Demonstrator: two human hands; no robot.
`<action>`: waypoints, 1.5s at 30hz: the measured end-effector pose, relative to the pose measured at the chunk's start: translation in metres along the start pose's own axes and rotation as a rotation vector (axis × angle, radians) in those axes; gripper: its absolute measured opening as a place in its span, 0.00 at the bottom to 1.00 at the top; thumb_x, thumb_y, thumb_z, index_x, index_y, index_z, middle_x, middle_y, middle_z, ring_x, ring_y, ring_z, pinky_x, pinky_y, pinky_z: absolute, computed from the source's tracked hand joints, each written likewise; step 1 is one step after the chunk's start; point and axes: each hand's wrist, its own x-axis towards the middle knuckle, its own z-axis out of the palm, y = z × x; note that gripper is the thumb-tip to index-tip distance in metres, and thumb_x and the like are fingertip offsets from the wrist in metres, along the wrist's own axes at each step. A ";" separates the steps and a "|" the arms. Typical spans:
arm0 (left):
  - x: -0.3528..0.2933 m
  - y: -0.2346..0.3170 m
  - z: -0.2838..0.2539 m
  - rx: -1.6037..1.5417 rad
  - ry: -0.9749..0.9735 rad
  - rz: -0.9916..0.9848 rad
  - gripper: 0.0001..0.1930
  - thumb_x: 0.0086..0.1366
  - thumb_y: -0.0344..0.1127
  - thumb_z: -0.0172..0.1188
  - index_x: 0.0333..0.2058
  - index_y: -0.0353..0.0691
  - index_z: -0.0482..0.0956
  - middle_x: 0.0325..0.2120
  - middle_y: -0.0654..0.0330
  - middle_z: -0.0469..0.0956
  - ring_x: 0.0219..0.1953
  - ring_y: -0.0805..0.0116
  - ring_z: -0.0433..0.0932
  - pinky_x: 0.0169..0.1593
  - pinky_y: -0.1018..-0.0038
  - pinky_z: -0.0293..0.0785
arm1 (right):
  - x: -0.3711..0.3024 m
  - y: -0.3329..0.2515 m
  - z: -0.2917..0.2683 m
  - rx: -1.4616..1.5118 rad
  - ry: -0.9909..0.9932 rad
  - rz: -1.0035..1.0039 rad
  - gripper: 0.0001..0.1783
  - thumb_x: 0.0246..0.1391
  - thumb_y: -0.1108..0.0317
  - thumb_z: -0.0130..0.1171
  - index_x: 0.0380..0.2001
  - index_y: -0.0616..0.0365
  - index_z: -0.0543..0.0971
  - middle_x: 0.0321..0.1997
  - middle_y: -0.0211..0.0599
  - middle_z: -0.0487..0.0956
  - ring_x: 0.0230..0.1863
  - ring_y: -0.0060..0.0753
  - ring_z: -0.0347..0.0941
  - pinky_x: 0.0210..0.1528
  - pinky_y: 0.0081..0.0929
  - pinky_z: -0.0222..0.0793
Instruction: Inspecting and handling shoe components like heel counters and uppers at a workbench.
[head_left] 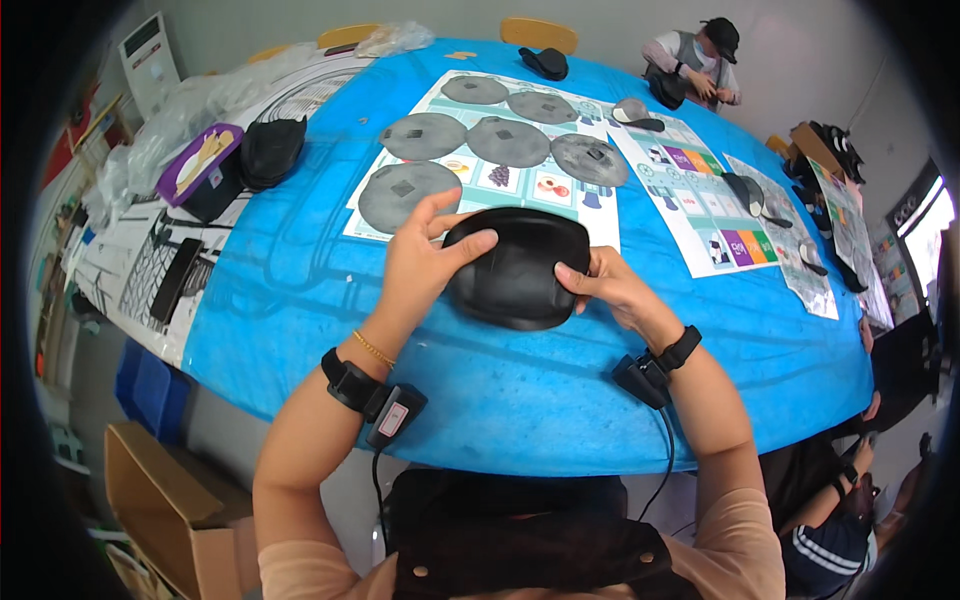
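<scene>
Between both hands I hold a black, smooth, rounded piece shaped like a shallow dish (pixel 522 268), its hollow face turned up toward me. My left hand (pixel 432 250) grips its left edge, with the thumb over the rim and the fingers behind. My right hand (pixel 603 285) pinches the right edge, thumb on top and fingers mostly hidden underneath. Just beyond it, several flat grey round pieces (pixel 410 196) with dark diamond-shaped patches lie on a printed poster sheet (pixel 520 195). Each of my wrists carries a black strapped device.
Blue cloth (pixel 480 400) covers the large table. A purple-rimmed tub (pixel 207 165) stands beside a black bag-like item (pixel 272 150) at left. More posters (pixel 690 215) with cap-like pieces lie right. Another person (pixel 705 60) works at the far side. A cardboard box (pixel 165 500) sits lower left.
</scene>
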 end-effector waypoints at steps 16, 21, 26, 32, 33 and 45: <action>-0.013 -0.006 0.000 0.653 0.161 0.132 0.14 0.66 0.37 0.64 0.26 0.35 0.74 0.15 0.56 0.73 0.19 0.74 0.73 0.24 0.71 0.66 | -0.002 0.022 0.049 -0.504 0.233 -0.341 0.19 0.65 0.59 0.57 0.38 0.70 0.80 0.22 0.37 0.84 0.24 0.29 0.82 0.29 0.26 0.74; -0.018 0.003 0.000 0.822 0.165 0.368 0.11 0.62 0.34 0.64 0.25 0.35 0.73 0.15 0.44 0.74 0.20 0.44 0.77 0.24 0.56 0.71 | -0.007 0.011 0.057 -0.502 0.163 -0.188 0.28 0.67 0.49 0.53 0.41 0.71 0.79 0.24 0.37 0.84 0.26 0.28 0.83 0.29 0.26 0.75; -0.016 0.009 0.001 0.845 0.093 0.469 0.14 0.62 0.31 0.66 0.23 0.33 0.70 0.12 0.52 0.69 0.11 0.63 0.67 0.19 0.69 0.61 | -0.017 0.007 0.067 -0.030 0.100 -0.042 0.33 0.70 0.43 0.48 0.51 0.70 0.75 0.37 0.43 0.83 0.32 0.32 0.85 0.29 0.21 0.77; -0.013 0.010 0.001 0.825 0.070 0.308 0.12 0.64 0.37 0.67 0.34 0.32 0.78 0.12 0.55 0.70 0.13 0.70 0.68 0.20 0.70 0.62 | -0.017 0.012 0.077 -0.001 0.120 -0.048 0.31 0.70 0.51 0.51 0.59 0.71 0.67 0.37 0.48 0.83 0.33 0.36 0.85 0.31 0.26 0.80; -0.013 0.010 0.001 0.828 0.090 0.224 0.13 0.65 0.38 0.67 0.37 0.33 0.80 0.13 0.55 0.71 0.14 0.70 0.69 0.20 0.71 0.63 | -0.017 0.013 0.078 -0.041 0.130 -0.073 0.31 0.70 0.52 0.51 0.60 0.71 0.65 0.36 0.48 0.83 0.32 0.37 0.85 0.32 0.26 0.81; -0.020 0.024 0.003 0.685 0.135 0.345 0.10 0.68 0.35 0.63 0.37 0.33 0.82 0.18 0.56 0.79 0.17 0.76 0.74 0.23 0.75 0.67 | -0.024 0.004 0.085 -0.592 0.151 -0.279 0.36 0.65 0.47 0.55 0.65 0.62 0.64 0.30 0.50 0.83 0.29 0.45 0.84 0.34 0.36 0.77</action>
